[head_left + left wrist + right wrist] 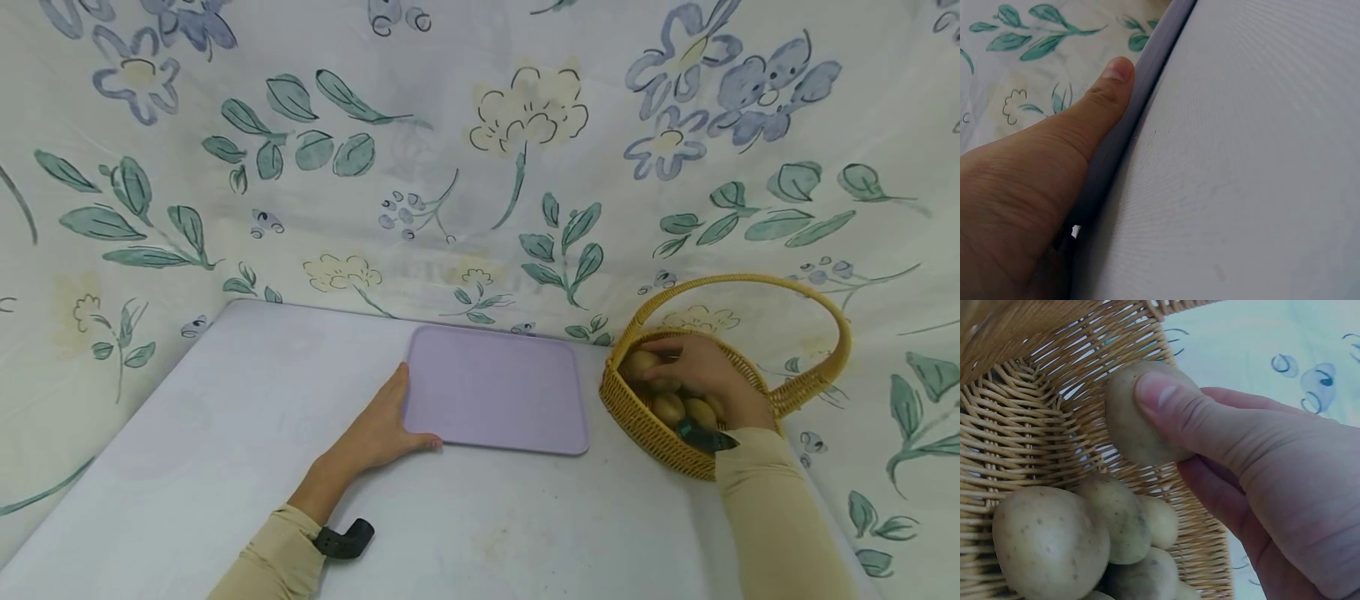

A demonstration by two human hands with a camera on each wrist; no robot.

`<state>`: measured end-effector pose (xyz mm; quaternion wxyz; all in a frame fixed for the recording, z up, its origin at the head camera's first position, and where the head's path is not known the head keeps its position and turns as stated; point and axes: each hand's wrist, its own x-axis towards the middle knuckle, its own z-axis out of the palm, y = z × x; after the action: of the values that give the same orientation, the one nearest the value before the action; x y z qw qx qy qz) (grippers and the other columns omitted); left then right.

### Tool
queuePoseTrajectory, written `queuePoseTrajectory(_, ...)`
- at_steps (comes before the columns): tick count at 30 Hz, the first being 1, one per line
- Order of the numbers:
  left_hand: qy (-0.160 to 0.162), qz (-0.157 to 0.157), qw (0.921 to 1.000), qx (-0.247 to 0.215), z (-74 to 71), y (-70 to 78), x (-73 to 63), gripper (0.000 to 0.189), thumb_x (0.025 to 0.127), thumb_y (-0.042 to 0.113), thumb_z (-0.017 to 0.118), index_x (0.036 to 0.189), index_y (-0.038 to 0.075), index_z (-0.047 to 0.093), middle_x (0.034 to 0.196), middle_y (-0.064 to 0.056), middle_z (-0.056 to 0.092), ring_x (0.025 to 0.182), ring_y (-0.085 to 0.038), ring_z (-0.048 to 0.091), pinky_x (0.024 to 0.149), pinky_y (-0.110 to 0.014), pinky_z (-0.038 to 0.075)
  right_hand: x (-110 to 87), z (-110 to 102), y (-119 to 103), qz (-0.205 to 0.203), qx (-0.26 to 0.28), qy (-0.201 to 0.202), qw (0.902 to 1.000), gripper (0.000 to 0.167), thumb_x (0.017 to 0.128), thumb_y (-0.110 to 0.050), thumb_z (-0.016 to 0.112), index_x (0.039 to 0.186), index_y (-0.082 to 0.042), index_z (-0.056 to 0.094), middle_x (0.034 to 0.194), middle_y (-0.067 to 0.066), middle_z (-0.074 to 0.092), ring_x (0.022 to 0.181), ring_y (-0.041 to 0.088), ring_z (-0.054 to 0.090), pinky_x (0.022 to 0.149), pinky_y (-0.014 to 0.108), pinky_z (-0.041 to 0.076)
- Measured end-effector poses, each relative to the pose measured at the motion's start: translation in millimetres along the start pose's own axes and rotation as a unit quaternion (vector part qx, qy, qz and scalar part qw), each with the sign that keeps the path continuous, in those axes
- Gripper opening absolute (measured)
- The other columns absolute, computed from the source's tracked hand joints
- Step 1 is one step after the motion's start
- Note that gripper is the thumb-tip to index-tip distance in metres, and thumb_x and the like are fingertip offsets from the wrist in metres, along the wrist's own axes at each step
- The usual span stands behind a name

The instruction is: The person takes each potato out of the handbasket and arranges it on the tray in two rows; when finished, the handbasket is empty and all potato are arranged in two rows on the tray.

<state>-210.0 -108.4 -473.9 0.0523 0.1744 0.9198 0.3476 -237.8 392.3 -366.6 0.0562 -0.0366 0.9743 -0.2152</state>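
Inside the wicker basket (652,433) on the right, my right hand (701,371) grips a potato (1141,415) between thumb and fingers. In the right wrist view that potato is over the basket's woven wall, above several other potatoes (1050,540). A lilac rectangular tray (495,387) lies flat near the table's back edge. My left hand (382,425) rests at the tray's near left corner, thumb along the front edge and fingers along the left side. The left wrist view shows the thumb (1107,94) against the tray's rim; the other fingers are hidden there.
The basket's tall arched handle (738,279) rises over its opening. A white table (480,517) carries the tray and basket. Behind it and at the sides hangs a floral cloth (450,167). Dark bands with cameras (345,540) sit on both wrists.
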Motion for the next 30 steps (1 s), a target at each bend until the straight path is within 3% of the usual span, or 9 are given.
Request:
queuePoseTrajectory(7, 0.001, 0.001, 1.0000, -0.002, 1.3, -1.6, -0.2, 0.145, 0.068, 0.066, 0.085, 0.160, -0.009, 0.002, 0.170, -0.027, 0.004, 0.158, -0.042, 0.011, 0.129, -0.054, 0.018, -15.4, -8.1, -4.1, -0.023, -0.002, 0.017, 0.9996, 0.064, 0.088, -0.049, 0.077, 0.140, -0.013, 0.064, 0.141, 0.018, 0.063, 0.129, 0.041, 0.058, 0.109, 0.059, 0.045)
queuePoseTrajectory(14, 0.000, 0.004, 1.0000, 0.001, 0.0, -2.9, -0.6, 0.145, 0.068, 0.067, 0.085, 0.160, -0.010, 0.002, 0.169, -0.028, 0.004, 0.158, -0.043, 0.012, 0.129, -0.055, 0.018, -34.8, -12.1, -12.4, -0.011, 0.022, 0.030, 0.9993, 0.068, 0.086, -0.057, 0.076, 0.142, -0.021, 0.063, 0.144, 0.016, 0.061, 0.131, 0.039, 0.056, 0.108, 0.058, 0.045)
queuePoseTrajectory(24, 0.001, 0.000, 1.0000, 0.001, -3.6, -3.9, -1.5, 0.146, 0.068, 0.069, 0.084, 0.160, -0.009, 0.002, 0.170, -0.027, 0.004, 0.158, -0.042, 0.012, 0.129, -0.055, 0.018, -46.0, -13.4, -28.2, -0.009, 0.018, 0.040, 0.9990, 0.072, 0.080, -0.064, 0.077, 0.138, -0.023, 0.066, 0.144, 0.013, 0.062, 0.134, 0.038, 0.055, 0.108, 0.059, 0.046)
queuePoseTrajectory(27, -0.001, 0.001, 1.0000, 0.001, -2.8, -3.6, -1.3, 0.146, 0.068, 0.069, 0.084, 0.160, -0.009, 0.001, 0.170, -0.026, 0.004, 0.158, -0.042, 0.011, 0.129, -0.054, 0.018, -49.0, -10.7, -33.3, -0.019, 0.024, 0.047, 0.9984, 0.069, 0.079, -0.061, 0.080, 0.135, -0.023, 0.069, 0.141, 0.010, 0.065, 0.132, 0.036, 0.058, 0.106, 0.055, 0.050)
queuePoseTrajectory(30, -0.004, 0.004, 1.0000, -0.003, -1.6, -1.9, -0.9, 0.146, 0.068, 0.069, 0.083, 0.160, -0.008, 0.001, 0.170, -0.026, 0.003, 0.158, -0.041, 0.011, 0.129, -0.054, 0.018, -53.0, -6.3, -40.8, -0.041, 0.029, 0.063, 0.9968, 0.064, 0.078, -0.054, 0.084, 0.132, -0.021, 0.071, 0.137, 0.007, 0.068, 0.129, 0.032, 0.060, 0.102, 0.040, 0.054)
